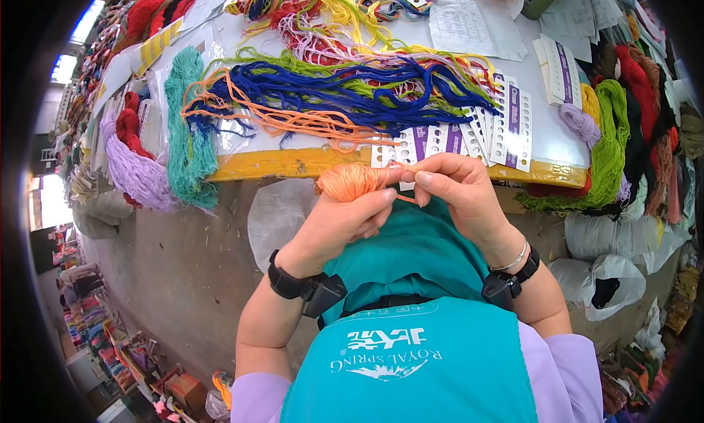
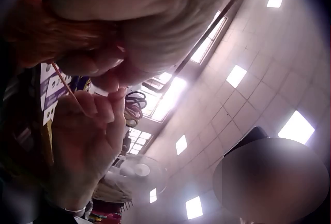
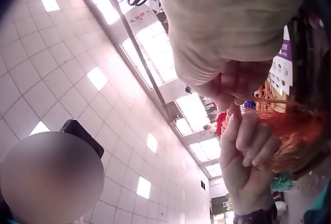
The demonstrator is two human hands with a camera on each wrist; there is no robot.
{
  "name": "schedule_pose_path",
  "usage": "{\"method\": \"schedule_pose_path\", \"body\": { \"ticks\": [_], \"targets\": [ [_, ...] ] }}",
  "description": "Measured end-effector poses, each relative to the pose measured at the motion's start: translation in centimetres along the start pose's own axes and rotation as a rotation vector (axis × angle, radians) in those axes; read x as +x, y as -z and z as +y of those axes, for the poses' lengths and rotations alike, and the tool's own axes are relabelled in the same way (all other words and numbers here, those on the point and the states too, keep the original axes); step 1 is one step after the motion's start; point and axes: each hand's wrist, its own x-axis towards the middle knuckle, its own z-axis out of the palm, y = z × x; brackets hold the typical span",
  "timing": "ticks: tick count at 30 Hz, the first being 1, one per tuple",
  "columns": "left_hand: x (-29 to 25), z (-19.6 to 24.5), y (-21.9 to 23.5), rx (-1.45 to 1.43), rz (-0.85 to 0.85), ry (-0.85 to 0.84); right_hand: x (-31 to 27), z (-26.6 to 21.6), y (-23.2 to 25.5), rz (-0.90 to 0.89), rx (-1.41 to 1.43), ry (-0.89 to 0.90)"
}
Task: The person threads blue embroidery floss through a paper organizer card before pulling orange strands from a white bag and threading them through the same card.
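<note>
An orange thread bundle (image 1: 349,182) is gripped in the left hand (image 1: 341,221), its loops bulging out beyond the fingers. The right hand (image 1: 458,195) pinches an orange strand just right of the bundle, its fingertips close to the left hand's. In the left wrist view the strand (image 2: 70,90) runs down to the curled fingers of the right hand (image 2: 85,131). The right wrist view shows the left hand (image 3: 248,157) beside the orange bundle (image 3: 295,136). Both hands are held at the table's front edge (image 1: 279,162).
Blue thread (image 1: 352,85) and loose orange strands (image 1: 293,120) lie across the table, with punched cards (image 1: 515,122) at their right. Teal (image 1: 192,129) and lilac skeins (image 1: 136,162) hang over the left edge, a green skein (image 1: 610,140) over the right. Plastic bags (image 1: 279,217) are below.
</note>
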Motion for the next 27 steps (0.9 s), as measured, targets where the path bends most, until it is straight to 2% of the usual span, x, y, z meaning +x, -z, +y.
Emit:
{"method": "schedule_pose_path", "body": {
  "ticks": [3,12,19,24,26,27],
  "targets": [
    [1.1,-0.2,0.0,-0.182,-0.001,-0.032,-0.2,0.0,0.2,0.010,-0.083,-0.037],
    [2.5,-2.0,-1.0,-0.067,0.191,-0.150,-0.2,1.5,0.9,0.003,-0.060,-0.045],
    [2.6,-1.8,-1.3,-0.111,0.180,-0.148,-0.1,2.0,0.9,0.079,0.017,-0.037],
    [2.9,-2.2,-0.6,-0.161,0.142,-0.203,0.0,2.2,0.8,0.152,0.093,0.061],
    [3.0,-1.5,-1.7,-0.386,0.218,-0.231,0.0,2.2,1.0,0.168,0.123,0.118],
    [2.7,-1.2,-1.2,-0.458,0.173,-0.233,-0.1,2.4,1.2,0.167,0.123,0.160]
  ]
}}
